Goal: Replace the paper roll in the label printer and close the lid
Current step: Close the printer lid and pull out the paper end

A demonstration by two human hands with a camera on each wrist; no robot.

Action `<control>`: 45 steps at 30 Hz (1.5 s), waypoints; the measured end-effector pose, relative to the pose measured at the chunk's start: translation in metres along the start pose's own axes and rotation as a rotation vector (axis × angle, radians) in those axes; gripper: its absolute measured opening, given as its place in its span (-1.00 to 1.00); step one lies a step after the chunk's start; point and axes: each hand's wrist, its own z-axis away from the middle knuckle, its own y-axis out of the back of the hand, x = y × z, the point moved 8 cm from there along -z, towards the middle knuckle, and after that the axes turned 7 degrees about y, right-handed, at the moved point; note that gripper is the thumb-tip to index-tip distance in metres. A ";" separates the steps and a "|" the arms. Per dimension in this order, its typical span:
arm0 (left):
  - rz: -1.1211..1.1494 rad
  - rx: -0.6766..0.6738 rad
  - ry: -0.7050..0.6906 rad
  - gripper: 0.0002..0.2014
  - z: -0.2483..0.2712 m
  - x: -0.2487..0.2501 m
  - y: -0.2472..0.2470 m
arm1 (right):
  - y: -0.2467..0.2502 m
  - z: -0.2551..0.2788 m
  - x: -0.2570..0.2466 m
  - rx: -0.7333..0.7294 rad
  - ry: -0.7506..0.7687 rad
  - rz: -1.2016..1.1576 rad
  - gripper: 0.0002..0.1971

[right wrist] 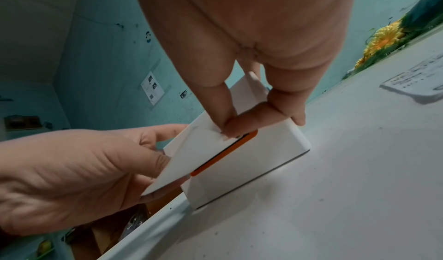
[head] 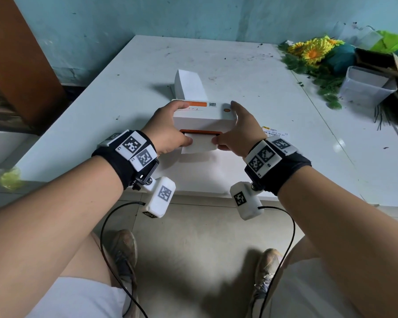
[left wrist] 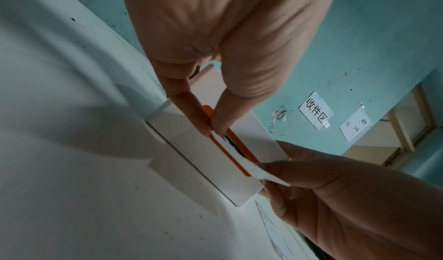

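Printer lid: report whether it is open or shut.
Shut. The lid lies flat on the printer; paper feeds out the orange slot, pinched by both hands.

One printer [head: 203, 115], two hands, perhaps two labels.

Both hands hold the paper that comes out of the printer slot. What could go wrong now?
1. The left hand and right hand pinch opposite edges of the paper strip; an uneven pull could tear or skew it.
2. The label printer looks light and sits near the table edge; a hard pull might drag it forward.
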 end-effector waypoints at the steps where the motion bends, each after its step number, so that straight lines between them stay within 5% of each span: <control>1: -0.011 0.001 0.000 -0.11 0.000 0.000 0.000 | -0.001 -0.001 -0.001 -0.001 0.016 0.016 0.08; 27: -0.085 0.055 -0.006 -0.05 -0.001 -0.006 -0.001 | -0.003 -0.009 0.002 -0.118 0.129 0.227 0.29; 35: 0.027 0.066 0.007 -0.24 -0.001 -0.007 0.003 | -0.001 -0.014 -0.001 -0.055 0.098 0.120 -0.19; 41: 0.105 0.143 0.077 -0.42 -0.006 -0.011 0.024 | -0.017 -0.026 -0.005 -0.090 0.038 0.071 -0.26; 45: 0.112 0.176 0.102 -0.35 -0.009 -0.012 0.033 | -0.031 -0.032 -0.013 -0.092 0.004 0.029 -0.26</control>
